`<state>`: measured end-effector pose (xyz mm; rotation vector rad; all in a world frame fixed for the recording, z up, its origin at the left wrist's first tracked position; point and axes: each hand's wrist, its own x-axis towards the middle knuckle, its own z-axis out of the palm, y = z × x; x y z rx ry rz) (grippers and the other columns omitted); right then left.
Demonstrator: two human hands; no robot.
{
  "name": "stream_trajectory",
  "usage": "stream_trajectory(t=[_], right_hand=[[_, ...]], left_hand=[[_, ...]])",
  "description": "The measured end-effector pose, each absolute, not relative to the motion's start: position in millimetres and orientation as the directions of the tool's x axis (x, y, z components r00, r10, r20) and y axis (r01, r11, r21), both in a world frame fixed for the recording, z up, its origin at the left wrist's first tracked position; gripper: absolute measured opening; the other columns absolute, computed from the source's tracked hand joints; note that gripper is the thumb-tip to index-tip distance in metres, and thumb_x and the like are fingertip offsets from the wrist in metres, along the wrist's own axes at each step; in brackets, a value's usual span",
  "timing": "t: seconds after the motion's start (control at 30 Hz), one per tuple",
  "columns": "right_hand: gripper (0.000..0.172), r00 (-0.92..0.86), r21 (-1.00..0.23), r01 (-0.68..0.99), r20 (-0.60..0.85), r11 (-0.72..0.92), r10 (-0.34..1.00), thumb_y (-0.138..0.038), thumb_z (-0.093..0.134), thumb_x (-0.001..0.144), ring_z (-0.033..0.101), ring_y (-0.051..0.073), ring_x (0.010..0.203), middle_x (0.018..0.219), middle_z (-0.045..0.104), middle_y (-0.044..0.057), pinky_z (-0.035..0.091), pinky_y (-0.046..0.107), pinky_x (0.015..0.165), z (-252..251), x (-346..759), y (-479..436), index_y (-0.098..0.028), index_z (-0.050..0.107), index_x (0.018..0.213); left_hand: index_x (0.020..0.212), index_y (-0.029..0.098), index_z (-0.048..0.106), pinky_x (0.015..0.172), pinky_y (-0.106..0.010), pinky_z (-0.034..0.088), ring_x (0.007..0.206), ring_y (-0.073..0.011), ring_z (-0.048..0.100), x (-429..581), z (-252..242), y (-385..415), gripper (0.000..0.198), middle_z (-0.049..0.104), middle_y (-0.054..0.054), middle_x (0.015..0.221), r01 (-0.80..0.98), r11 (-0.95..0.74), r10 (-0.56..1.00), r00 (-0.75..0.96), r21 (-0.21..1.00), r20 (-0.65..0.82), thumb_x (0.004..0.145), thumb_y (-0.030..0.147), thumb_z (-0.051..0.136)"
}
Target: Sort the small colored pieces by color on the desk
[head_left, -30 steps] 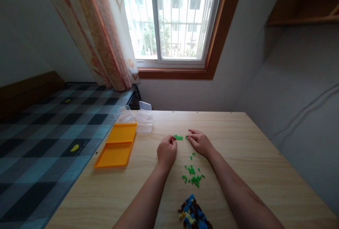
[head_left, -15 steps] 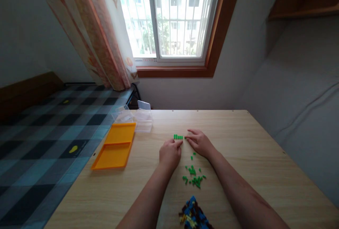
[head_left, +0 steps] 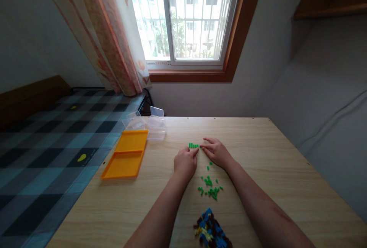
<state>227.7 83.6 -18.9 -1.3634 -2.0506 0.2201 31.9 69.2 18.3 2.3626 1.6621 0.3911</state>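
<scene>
Green block (head_left: pixel 200 146): far-centre of tabletop (head_left: pixel 258 171), at the right hand's (head_left: pixel 218 154) fingertips, nearer that hand than the left. Green row (head_left: pixel 194 146): long axis left to right, ending left of the block, just beyond the left hand (head_left: pixel 185 162). Left hand: index extended, others curled; grip unclear. Right hand: fingers apart; pinch unclear. Nearer: green pieces (head_left: pixel 213 192), blue-brown pile (head_left: pixel 213 233). Left: orange tray (head_left: pixel 125 165).

window (head_left: pixel 187 22) — barred | patterned curtain (head_left: pixel 106 34) | checked bedcover (head_left: pixel 65 145) | shelf (head_left: pixel 332 1) — upper right
</scene>
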Motion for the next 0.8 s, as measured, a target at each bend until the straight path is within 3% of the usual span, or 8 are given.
stream_trajectory(t=[0.63, 0.8], right_hand=[[0.024, -0.24, -0.46, 0.769, 0.434, 0.443, 0.868, -0.028, 0.06, 0.092, 0.062, 0.028, 0.114, 0.125, 0.069, 0.01, 0.048, 0.048, 0.102, -16.3, 226.8, 82.1, -0.027, 0.079, 0.107], [0.024, -0.202, -0.536, 0.723, 0.44, 0.436, 0.875, -0.028, 0.06, 0.091, 0.063, 0.027, 0.114, 0.124, 0.069, 0.009, 0.048, 0.047, 0.103, -16.3, 227.6, 81.7, -0.027, 0.078, 0.107]], left_hand=[[0.106, 0.037, 0.077, 0.074, -0.027, 0.045, 0.084, -0.0168, 0.061, 28.8, 18.6, 71.1, 0.03, 0.067, -0.001, 0.094, 0.858, -0.299, 0.954, 0.279, 0.418, 0.11, 0.09, 0.023, 0.056], [0.105, 0.034, 0.078, 0.076, -0.027, 0.047, 0.083, -0.0166, 0.062, 27.5, 15.9, 71.4, 0.032, 0.067, -0.002, 0.095, 0.807, -0.356, 0.934, 0.316, 0.471, 0.166, 0.087, 0.019, 0.056]])
